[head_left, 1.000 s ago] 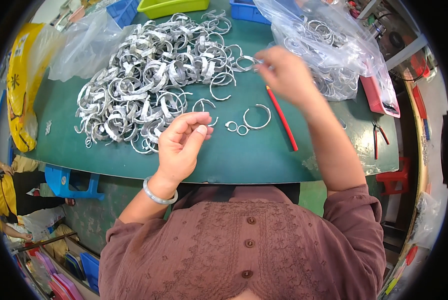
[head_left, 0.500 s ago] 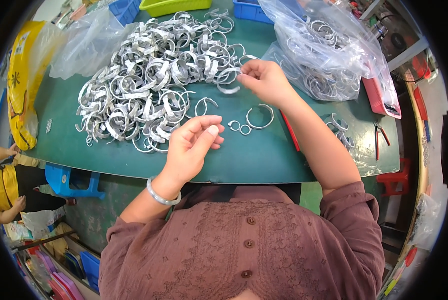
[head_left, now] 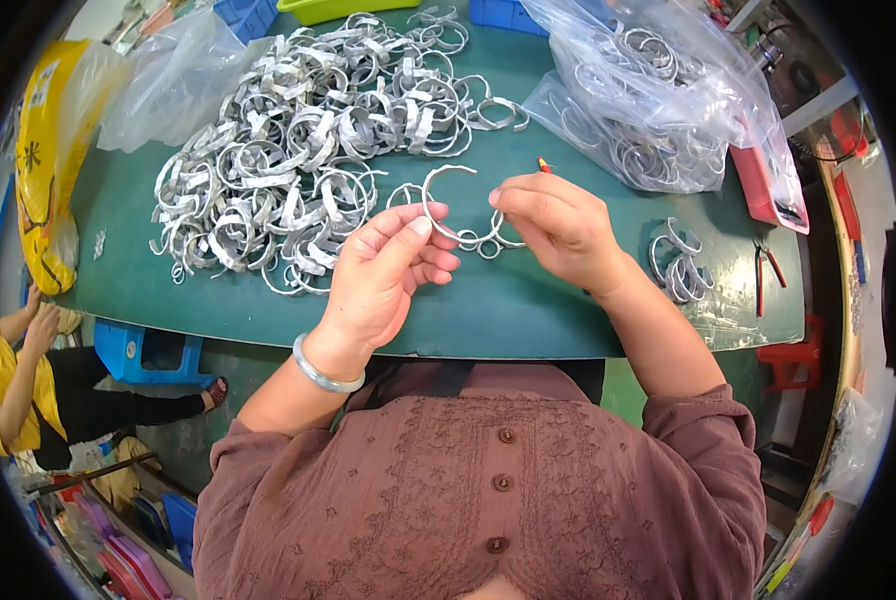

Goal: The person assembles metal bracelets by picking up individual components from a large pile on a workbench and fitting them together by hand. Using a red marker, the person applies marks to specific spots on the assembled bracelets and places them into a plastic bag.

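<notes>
A thin silvery open cuff bracelet (head_left: 425, 193) is pinched between the thumb and fingers of my left hand (head_left: 380, 280), raised over the table. Just right of its gap is my right hand (head_left: 573, 232), thumb and fingertips pressed together. Whatever they may hold is too small to make out. Below the bracelet, small rings (head_left: 489, 248) lie on the table; the larger ring beside them is mostly covered by my right hand. Left of my hands spreads a large pile of silvery cuff bracelets (head_left: 298, 130). The tip of a red stick-like tool (head_left: 543, 164) shows past my right knuckles.
A clear bag of bracelets (head_left: 648, 110) and a pink tray (head_left: 768, 185) stand at the right. Nearer lie loose cuffs (head_left: 683, 270) and red-handled pliers (head_left: 760, 275) on the green table (head_left: 388, 325). A yellow bag (head_left: 43, 180) is at the left; a person in yellow (head_left: 18, 385) sits beyond.
My right hand has come back from the pile's right edge toward my left hand. A cuff bracelet is now in my left hand, which was empty.
</notes>
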Demonstrator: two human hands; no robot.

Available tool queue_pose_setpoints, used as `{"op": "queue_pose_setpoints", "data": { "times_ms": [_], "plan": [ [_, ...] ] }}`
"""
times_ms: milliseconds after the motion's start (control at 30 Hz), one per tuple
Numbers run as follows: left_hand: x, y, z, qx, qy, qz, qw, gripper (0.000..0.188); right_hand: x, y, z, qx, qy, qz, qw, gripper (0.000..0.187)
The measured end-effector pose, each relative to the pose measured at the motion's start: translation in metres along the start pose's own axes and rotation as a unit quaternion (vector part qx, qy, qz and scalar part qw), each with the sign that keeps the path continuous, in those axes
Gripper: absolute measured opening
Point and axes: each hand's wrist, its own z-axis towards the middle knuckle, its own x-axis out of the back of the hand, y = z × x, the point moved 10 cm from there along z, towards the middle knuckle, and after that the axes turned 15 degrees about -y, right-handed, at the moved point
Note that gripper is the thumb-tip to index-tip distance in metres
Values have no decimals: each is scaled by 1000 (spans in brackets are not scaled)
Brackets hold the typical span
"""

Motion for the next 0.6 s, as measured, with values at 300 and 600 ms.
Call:
{"op": "queue_pose_setpoints", "data": {
  "times_ms": [300, 600],
  "plan": [
    [-8, -1, 1, 0, 9, 60, 998, 23, 2, 23, -11, -52, 44, 243, 968, 24],
    [-7, -10, 5, 32, 12, 15, 999, 26, -2, 27, -16, -88, 48, 332, 938, 22]
  ]
}}
